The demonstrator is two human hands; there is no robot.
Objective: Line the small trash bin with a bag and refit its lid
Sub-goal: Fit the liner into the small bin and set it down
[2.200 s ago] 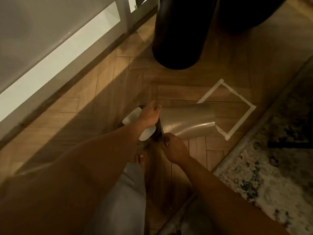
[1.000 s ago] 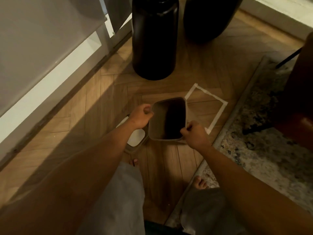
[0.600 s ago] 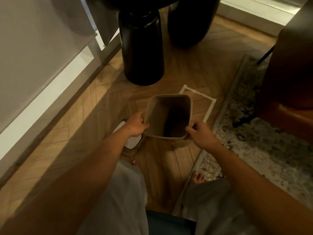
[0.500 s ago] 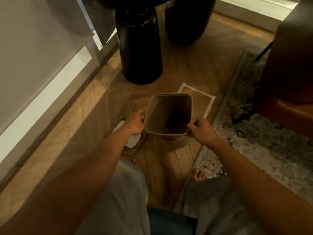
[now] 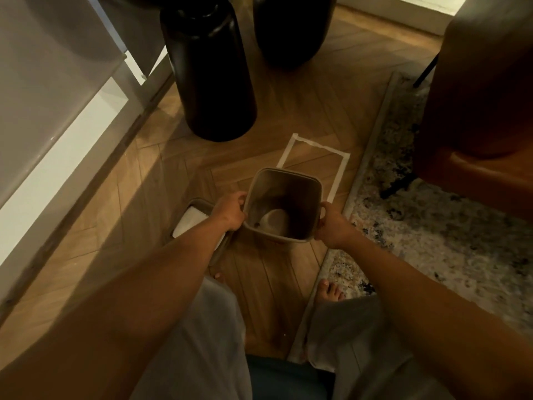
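Note:
The small beige trash bin (image 5: 288, 180) stands upright with its mouth open toward me, and no bag shows inside it. My left hand (image 5: 230, 212) grips the bin's left rim. My right hand (image 5: 330, 225) grips its right rim. The bin's lid (image 5: 193, 219), a framed piece with a white centre, lies on the wooden floor left of the bin, partly hidden under my left forearm. I cannot tell whether the bin's base rests on the floor. A square of white tape (image 5: 317, 157) marks the floor just beyond the bin.
Two tall black vases (image 5: 207, 70) (image 5: 291, 27) stand on the floor ahead. A patterned rug (image 5: 432, 243) lies to the right, with a brown armchair (image 5: 476, 90) on it. A wall with a white skirting (image 5: 57, 131) runs along the left. My bare feet are below the bin.
The bin went from lying on its side to upright with its mouth up. Both hands moved to its left and right rims, and it now sits nearer me, off the tape square.

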